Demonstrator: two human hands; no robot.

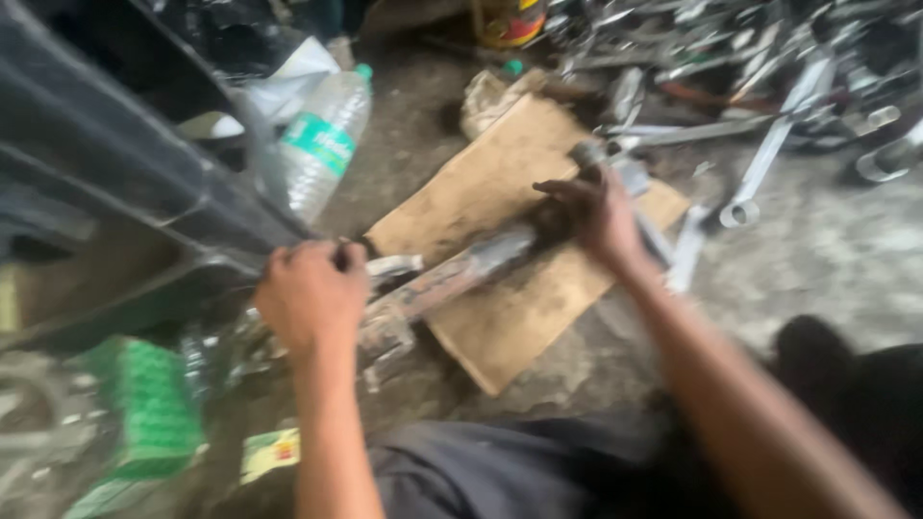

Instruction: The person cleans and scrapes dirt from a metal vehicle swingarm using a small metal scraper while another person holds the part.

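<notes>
A long, greasy metal shaft [452, 279] lies slantwise across a brown cardboard sheet [500, 183] on the dirty floor. My right hand [591, 211] is closed around the shaft's upper end. My left hand [312, 298] is clenched on the metal fitting at the lower end, next to a dark plastic panel [125, 183]. The picture is blurred, so the part's details are unclear.
A clear plastic water bottle [322, 139] lies at the upper left. Several wrenches and metal tools [769, 144] are piled at the upper right. A green box [144, 404] sits at the lower left. My dark-trousered legs [538, 471] fill the bottom.
</notes>
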